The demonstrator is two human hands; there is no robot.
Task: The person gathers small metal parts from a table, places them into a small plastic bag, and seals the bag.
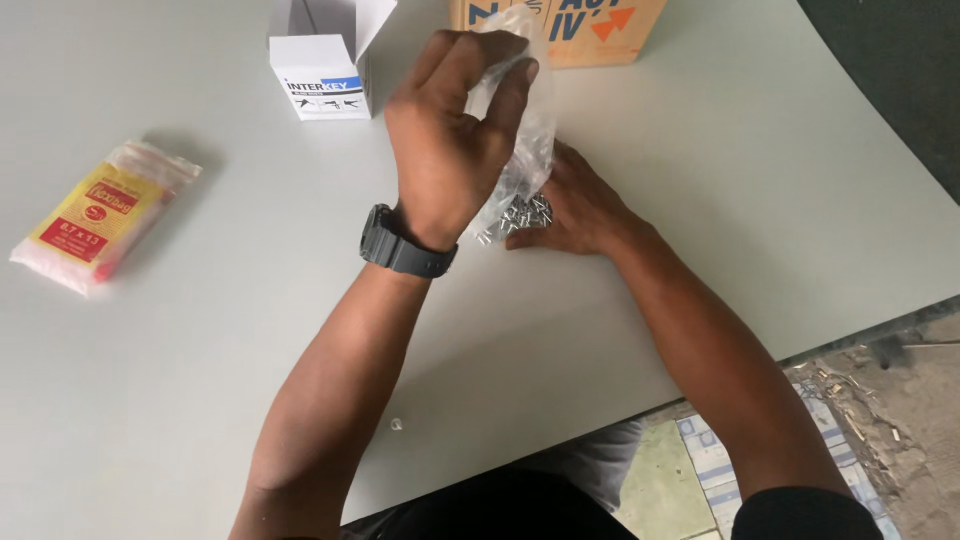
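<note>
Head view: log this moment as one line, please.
left hand: pinches top of clear plastic bag | bag: small metal screws at bottom | right hand: under bag, on grey table

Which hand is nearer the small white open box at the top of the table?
Left. The left hand, raised and pinching the clear plastic bag, is just right of the white box. The right hand rests on the table beyond the bag, farther away.

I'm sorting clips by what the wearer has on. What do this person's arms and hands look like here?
Both forearms are bare. The left hand has a dark grey, chunky plastic wristwatch strapped around its wrist. The right hand shows no watch or visible ring. A black sleeve edge covers the right upper arm. No gloves on either hand.
</note>
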